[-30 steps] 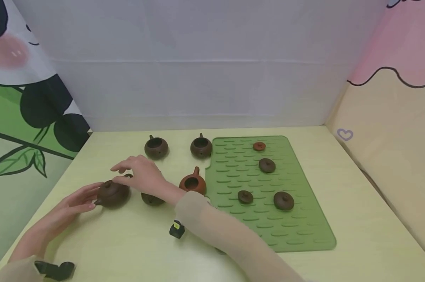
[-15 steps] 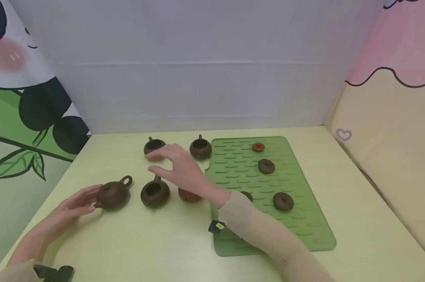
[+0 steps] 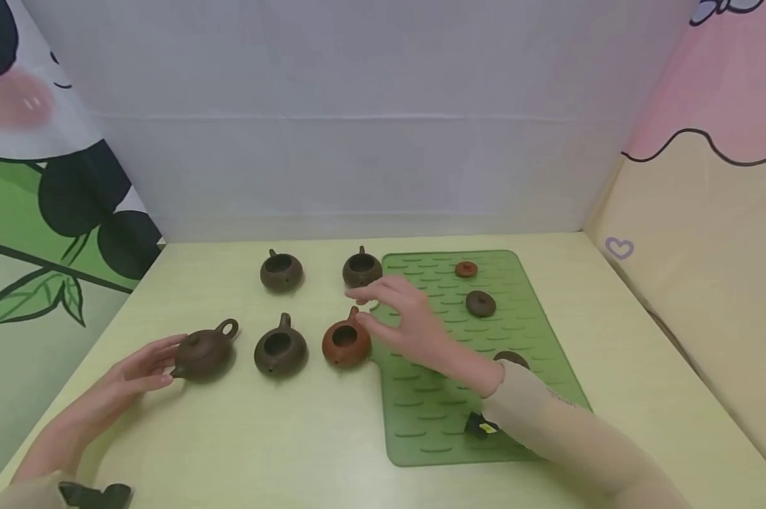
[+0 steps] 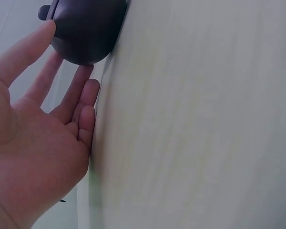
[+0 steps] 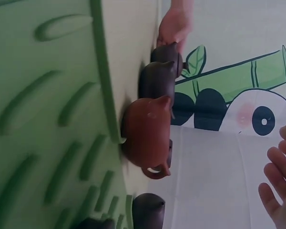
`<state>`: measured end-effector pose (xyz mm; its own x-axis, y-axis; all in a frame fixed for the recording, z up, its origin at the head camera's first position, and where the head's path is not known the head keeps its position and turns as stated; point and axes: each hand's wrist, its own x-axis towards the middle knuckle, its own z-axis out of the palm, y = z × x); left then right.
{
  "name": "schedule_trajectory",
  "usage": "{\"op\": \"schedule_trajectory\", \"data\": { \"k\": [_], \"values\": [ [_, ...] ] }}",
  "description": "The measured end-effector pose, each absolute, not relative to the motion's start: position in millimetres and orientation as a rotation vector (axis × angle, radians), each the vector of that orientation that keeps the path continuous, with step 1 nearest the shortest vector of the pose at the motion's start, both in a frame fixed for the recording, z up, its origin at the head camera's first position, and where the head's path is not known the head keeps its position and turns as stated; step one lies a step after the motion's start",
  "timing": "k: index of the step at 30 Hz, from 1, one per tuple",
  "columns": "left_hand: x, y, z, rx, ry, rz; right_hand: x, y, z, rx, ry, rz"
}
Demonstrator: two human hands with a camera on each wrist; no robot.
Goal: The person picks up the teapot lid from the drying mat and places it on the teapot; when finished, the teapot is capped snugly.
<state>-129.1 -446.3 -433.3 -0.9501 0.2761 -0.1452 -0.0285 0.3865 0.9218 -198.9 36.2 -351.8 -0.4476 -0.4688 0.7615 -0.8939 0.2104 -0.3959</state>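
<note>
Touches lidded dark teapot (image 3: pixel 205 355) toward left edge of counter (image 3: pixel 319 431) with left hand (image 3: pixel 138 372), in loose, wide grip. Holds right hand (image 3: pixel 408 324), with grip wide, above left edge of green mat (image 3: pixel 421 424), near red teapot (image 3: pixel 350 353).

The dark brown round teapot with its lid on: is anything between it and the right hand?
Yes. Between the right hand and the lidded dark brown round teapot stand an open dark brown round teapot and, nearer that hand, an open reddish-brown round teapot.
</note>
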Motion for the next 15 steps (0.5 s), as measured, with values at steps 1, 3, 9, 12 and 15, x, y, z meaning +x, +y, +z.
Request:
{"op": "schedule_trajectory", "data": {
  "k": [1,3,9,12,15],
  "values": [
    [-129,-446,-433,0.222,2.377,1.583,-199,42,-354,1.259,-2.005,1.149],
    [-129,-447,-433,0.233,2.417,1.542,-198,55,-358,1.254,-2.024,1.132],
    [-129,-447,-433,0.268,2.467,1.481,-193,88,-366,1.209,-2.154,1.085],
    [-129,-448,-432,0.287,2.469,1.481,-191,103,-372,1.169,-2.223,1.066],
    [-129,-447,-432,0.296,2.473,1.48,-190,116,-379,1.136,-2.295,1.047]
  ]
}}
